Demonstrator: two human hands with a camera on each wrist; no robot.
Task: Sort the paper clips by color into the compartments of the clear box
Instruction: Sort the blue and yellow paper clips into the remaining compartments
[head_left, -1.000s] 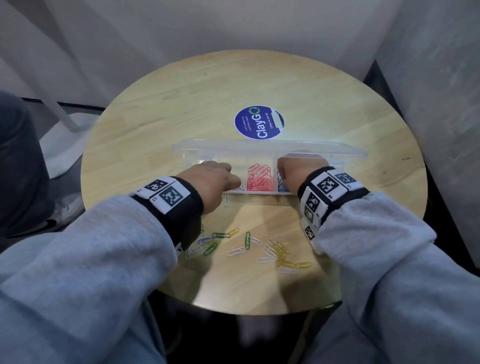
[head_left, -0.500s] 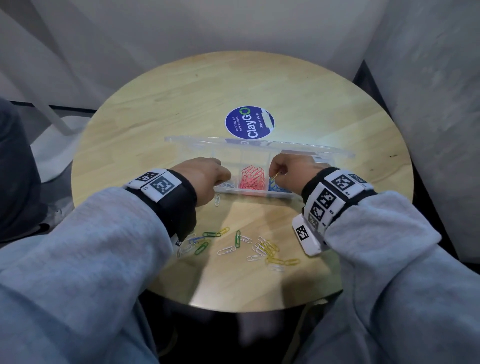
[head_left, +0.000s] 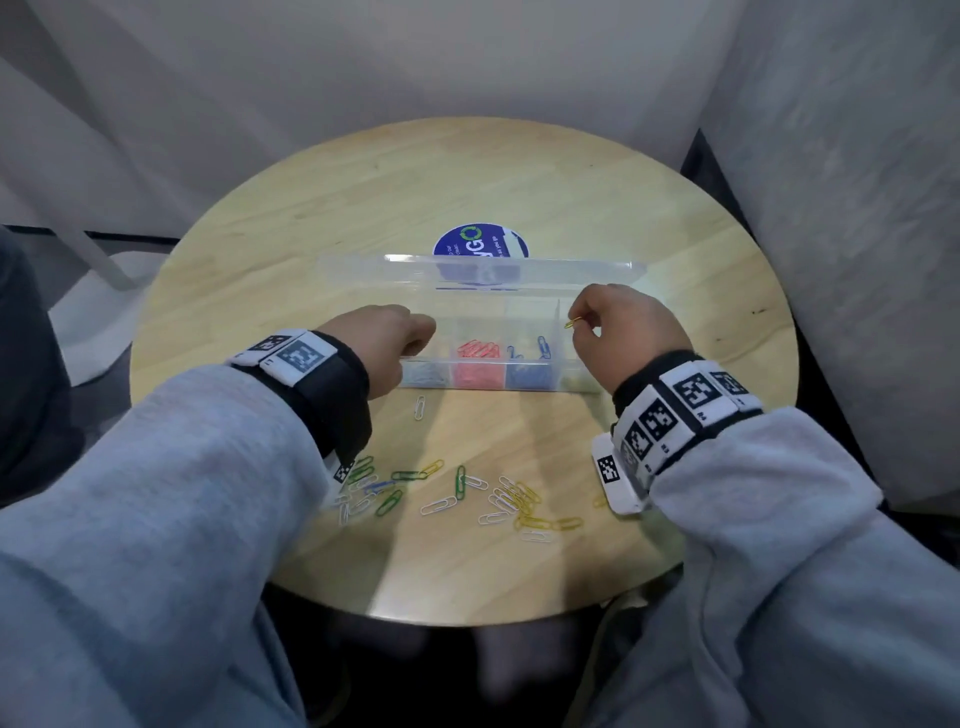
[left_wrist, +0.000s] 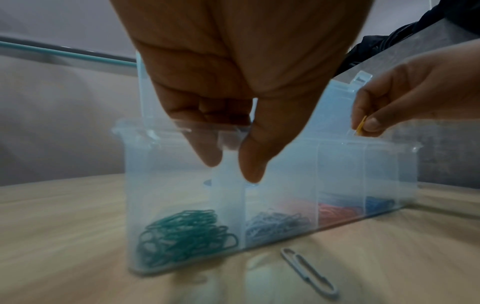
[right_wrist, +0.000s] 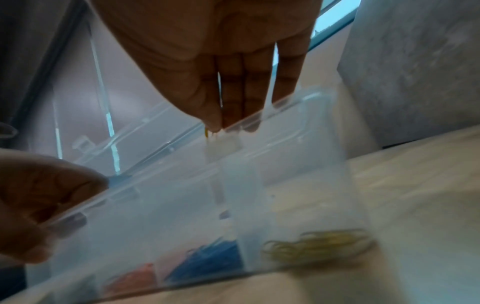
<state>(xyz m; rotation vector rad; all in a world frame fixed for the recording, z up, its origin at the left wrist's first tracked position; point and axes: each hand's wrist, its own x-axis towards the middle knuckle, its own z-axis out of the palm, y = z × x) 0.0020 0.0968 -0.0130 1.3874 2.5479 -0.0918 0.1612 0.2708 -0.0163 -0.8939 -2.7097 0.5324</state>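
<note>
Over clear box (head_left: 519, 382) at mid desk (head_left: 311, 234), lid up: right hand (head_left: 626, 325) above its right-end compartment, fingers (left_wrist: 370, 123) pinching yellow clip (head_left: 571, 323); left hand (head_left: 384, 340) at box's left end, thumb + forefinger reaching down at the divider, gripping nothing. Sorted inside box, left to right: green clips (left_wrist: 187, 234), pale blue-grey, red clips (head_left: 477, 349), blue clips (head_left: 540, 347), yellow pile (right_wrist: 319, 246). On desk in front of box: loose clips (head_left: 457, 493), w/ one white clip (head_left: 419, 407) just beside box's front wall.

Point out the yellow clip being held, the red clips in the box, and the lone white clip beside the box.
yellow clip (head_left: 570, 324), head view, exposed end.
red clips (head_left: 479, 349), head view, pile's middle.
white clip (head_left: 419, 407), head view, mid-length.
</note>
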